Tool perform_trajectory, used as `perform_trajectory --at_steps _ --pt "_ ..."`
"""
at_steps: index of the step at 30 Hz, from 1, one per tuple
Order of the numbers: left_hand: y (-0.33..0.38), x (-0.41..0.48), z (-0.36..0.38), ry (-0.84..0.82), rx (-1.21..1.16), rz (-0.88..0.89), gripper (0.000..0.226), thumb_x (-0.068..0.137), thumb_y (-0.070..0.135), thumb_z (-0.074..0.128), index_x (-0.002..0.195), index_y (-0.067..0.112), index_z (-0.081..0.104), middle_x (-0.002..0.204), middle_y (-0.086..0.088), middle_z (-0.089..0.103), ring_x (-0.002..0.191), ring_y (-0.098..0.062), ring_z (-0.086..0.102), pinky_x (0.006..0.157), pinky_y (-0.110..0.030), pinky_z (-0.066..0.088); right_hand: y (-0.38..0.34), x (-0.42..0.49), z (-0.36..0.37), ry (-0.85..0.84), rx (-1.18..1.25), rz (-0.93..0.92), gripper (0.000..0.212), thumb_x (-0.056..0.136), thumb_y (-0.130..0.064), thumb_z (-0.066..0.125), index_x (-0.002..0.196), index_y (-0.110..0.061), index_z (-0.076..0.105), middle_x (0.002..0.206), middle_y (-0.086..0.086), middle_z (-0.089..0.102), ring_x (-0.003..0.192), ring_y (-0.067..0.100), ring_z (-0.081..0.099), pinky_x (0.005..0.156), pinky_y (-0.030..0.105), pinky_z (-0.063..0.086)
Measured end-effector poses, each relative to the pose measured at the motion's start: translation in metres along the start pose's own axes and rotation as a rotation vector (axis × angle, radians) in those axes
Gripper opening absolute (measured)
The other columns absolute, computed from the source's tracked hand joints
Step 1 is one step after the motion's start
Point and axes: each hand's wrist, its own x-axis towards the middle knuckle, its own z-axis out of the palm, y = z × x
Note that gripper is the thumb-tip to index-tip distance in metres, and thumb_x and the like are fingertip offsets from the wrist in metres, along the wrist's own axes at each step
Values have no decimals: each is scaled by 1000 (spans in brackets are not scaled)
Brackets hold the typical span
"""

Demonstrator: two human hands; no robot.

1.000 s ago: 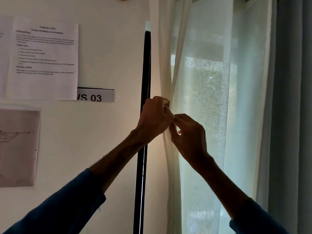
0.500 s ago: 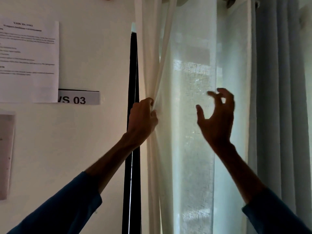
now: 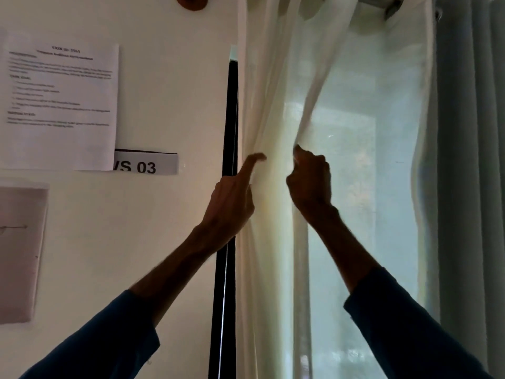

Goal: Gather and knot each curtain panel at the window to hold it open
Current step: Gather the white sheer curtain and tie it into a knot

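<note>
At the window, my right hand (image 3: 310, 184) is curled tight on a fold of the sheer curtain panel (image 3: 273, 110), pinching it at about the height of my raised wrists and drawing the cloth toward the black window frame (image 3: 231, 119). My left hand (image 3: 232, 199) lies against the gathered pleats at the panel's frame-side edge, its forefinger (image 3: 255, 160) stretched straight across them. Whether its tucked fingers hold any cloth I cannot tell. The panel hangs from the curtain rod (image 3: 377, 1) at the top of the view and falls past the bottom of it, with daylight glowing through its weave. A heavier grey drape (image 3: 464, 160) hangs just beside it on the right, untouched. I judge the sheer to be very light, soft and limp. It should bunch readily in one fist, slide a little against itself and spring loose if my pinch slackens. A hard tug would load the rod fittings rather than the cloth. The best hold looks to be around the whole gathered bundle at this height, one hand circling it while the other takes the tail lower down for the knot. No knot is formed yet.
</note>
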Motion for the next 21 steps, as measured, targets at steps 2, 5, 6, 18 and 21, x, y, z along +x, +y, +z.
perform_trajectory --at_steps 2,5,6,18,21 --pt "-9 3 -7 -2 17 -12 43 91 -6 52 122 22 61 70 5 64 46 -8 50 53 -25 51 -31 6 4 -30 57 -51 36 83 6 54 118 1 60 91 25 70 87 43 68 66 37 44" --pt "-18 8 -17 23 60 -37 39 85 -7 54 113 15 71 100 -4 75 69 -11 65 72 -19 51 -70 9 4 -62 101 -164 31 81 -11 72 108 -2 60 87 19 70 81 40 66 64 30 34" --pt "-20 9 -22 27 73 -55 39 84 -7 53 110 14 73 102 -5 75 78 -19 69 76 -24 53 -78 7 4 -65 100 -201 31 81 -13 74 108 -4 60 84 17 70 79 39 66 64 29 34" --pt "0 8 -19 -4 -73 -53 28 88 -3 62 108 10 76 112 -2 74 91 8 55 78 12 31 -17 -56 -7 106 168 7 16 89 10 57 85 -3 65 50 5 51 38 0 38 52 -1 32" --pt "9 9 -13 -48 -113 -31 26 89 0 64 111 8 74 114 -3 73 94 8 54 78 12 31 -10 -70 -13 141 164 -17 19 85 13 59 73 -2 56 51 -14 13 41 8 34 57 -4 31"
